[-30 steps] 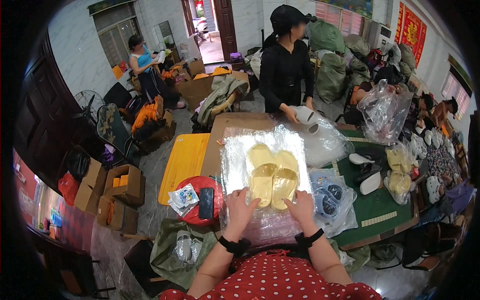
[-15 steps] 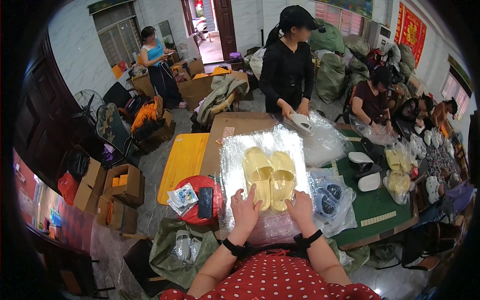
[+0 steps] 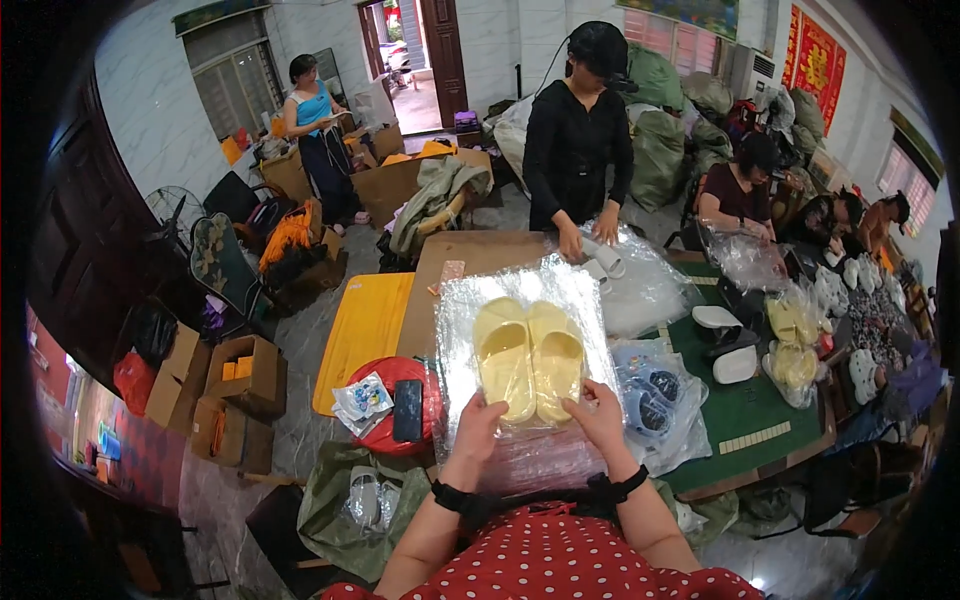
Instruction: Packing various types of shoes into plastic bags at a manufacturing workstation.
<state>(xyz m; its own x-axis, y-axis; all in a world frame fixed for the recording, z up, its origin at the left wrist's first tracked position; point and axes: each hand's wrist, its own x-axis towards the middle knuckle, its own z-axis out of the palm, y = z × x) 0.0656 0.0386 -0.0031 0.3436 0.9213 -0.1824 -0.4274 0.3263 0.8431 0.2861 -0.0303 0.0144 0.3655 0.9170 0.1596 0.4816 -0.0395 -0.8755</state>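
Head view: left hand (image 3: 478, 420) and right hand (image 3: 598, 415) pinch the clear bag (image 3: 525, 300) holding the yellow slippers (image 3: 528, 355); slick film could slip, spilling the pair.

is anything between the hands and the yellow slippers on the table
Only the clear plastic bag around the yellow slippers. The left hand and right hand touch its near edge at the heels; nothing else lies between.

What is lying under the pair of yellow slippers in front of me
The yellow slippers lie on a clear plastic bag, which rests on a stack of more clear bags on the wooden table. What lies directly beneath the slippers is covered by them.
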